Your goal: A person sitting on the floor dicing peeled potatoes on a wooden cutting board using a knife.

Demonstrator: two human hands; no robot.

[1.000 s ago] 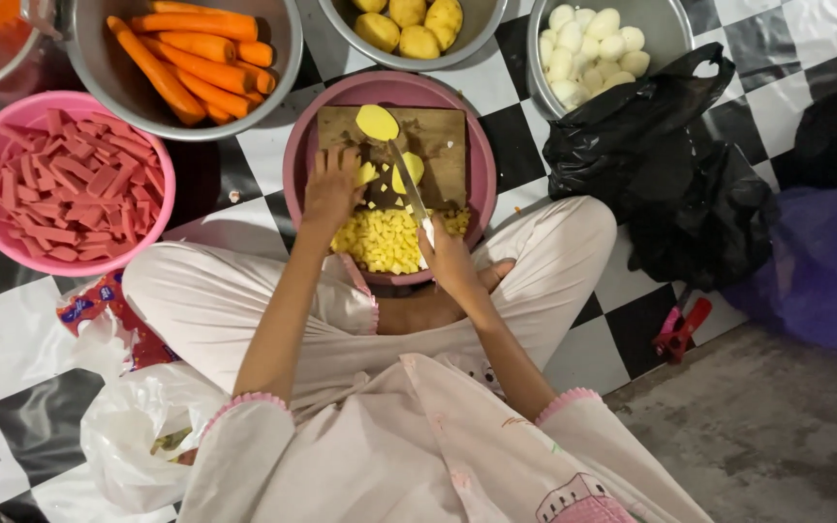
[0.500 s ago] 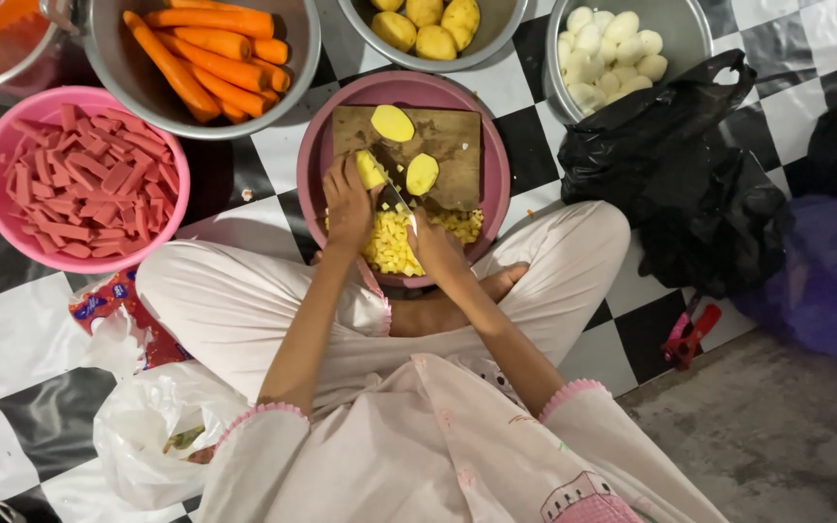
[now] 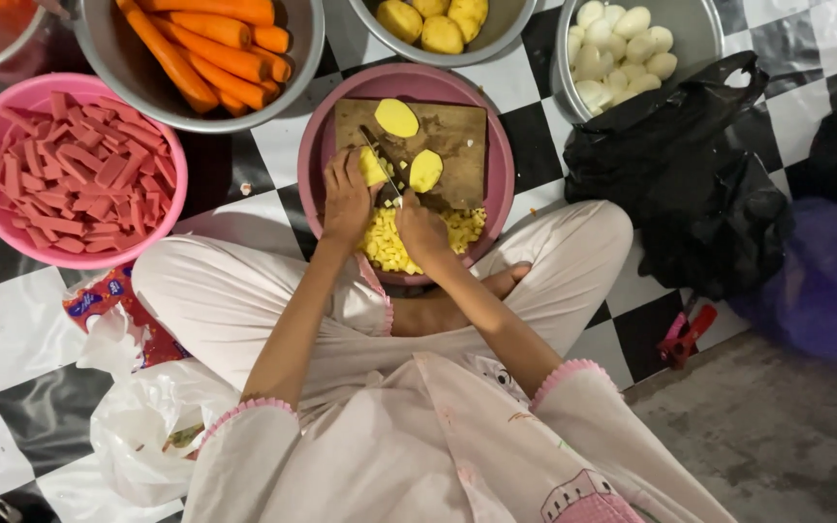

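Below, a checkered floor (image 3: 12, 329) carries bowls; the left hand (image 3: 346, 199) pins a potato piece (image 3: 372, 167), the right hand (image 3: 421, 228) grips a knife (image 3: 381, 163) beside it.

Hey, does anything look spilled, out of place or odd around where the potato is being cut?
Little stands out. A small pale scrap lies loose on the black floor tile between the pink bowl and the pink basin. The cutting board sits inside that basin, with the diced potato heaped within its rim.

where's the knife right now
In the head view the knife is in the right hand, over the wooden board in the pink basin, beside the potato piece under the left hand.
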